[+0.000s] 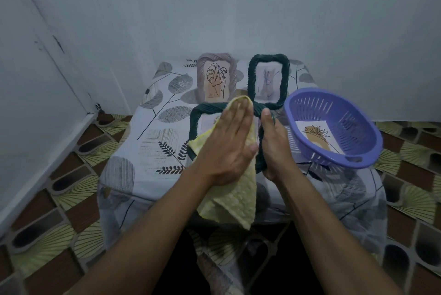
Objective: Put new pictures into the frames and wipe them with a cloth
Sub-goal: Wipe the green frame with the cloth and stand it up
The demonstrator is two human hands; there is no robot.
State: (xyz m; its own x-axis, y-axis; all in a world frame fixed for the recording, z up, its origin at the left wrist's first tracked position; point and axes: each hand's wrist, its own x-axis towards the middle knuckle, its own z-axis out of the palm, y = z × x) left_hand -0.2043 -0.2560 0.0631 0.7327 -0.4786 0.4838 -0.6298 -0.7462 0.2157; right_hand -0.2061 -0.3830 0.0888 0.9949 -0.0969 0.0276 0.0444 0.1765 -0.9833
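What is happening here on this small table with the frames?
A person is cleaning picture frames. The left hand presses a pale yellow cloth flat onto the near dark green woven frame, while the right hand grips that frame's right edge to steady it. Behind it, a grey woven frame with a leaf drawing and a second dark green woven frame lie on the leaf-patterned tablecloth. A purple plastic basket at the right holds one loose picture.

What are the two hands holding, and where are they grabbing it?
The right hand grips the near green frame by its right edge. The left hand grips nothing; it presses the yellow cloth flat on the frame.
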